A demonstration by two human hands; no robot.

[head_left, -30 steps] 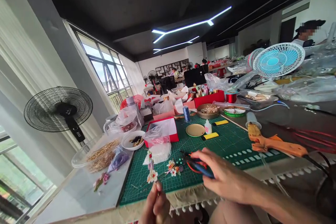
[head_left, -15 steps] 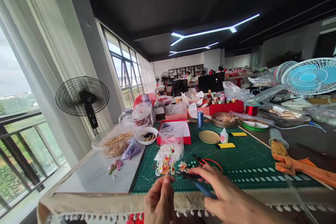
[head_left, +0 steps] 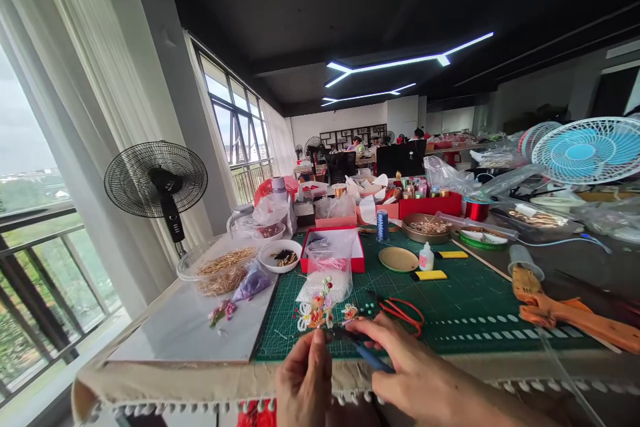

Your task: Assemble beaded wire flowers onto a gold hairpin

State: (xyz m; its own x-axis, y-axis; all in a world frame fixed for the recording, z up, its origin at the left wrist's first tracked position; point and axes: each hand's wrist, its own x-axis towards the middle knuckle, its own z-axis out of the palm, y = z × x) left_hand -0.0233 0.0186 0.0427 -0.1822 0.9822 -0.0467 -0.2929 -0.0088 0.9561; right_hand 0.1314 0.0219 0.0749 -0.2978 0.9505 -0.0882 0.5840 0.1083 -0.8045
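A beaded flower ornament (head_left: 318, 311) in orange, white and red stands upright above the front of the green cutting mat. My left hand (head_left: 304, 373) pinches its lower end between thumb and fingers. Blue-handled pliers (head_left: 373, 357) are in my right hand (head_left: 400, 360), their dark jaws close to my left fingertips at the ornament's base. Just beyond my right fingers lie a small orange beaded flower (head_left: 349, 311), green beads (head_left: 369, 307) and red-handled scissors (head_left: 407, 315). Whether the jaws touch the ornament is too small to tell.
An open red box (head_left: 358, 265) with a plastic bag stands behind the ornament. On the left are a tub of gold pins (head_left: 225, 270) and a white bowl (head_left: 267, 265). An orange glue gun (head_left: 555, 312) lies right. A gold dish (head_left: 399, 259) sits mid-mat.
My right hand and the pliers have moved left, bringing the jaws up to my left fingertips. More of the red-handled scissors now shows.
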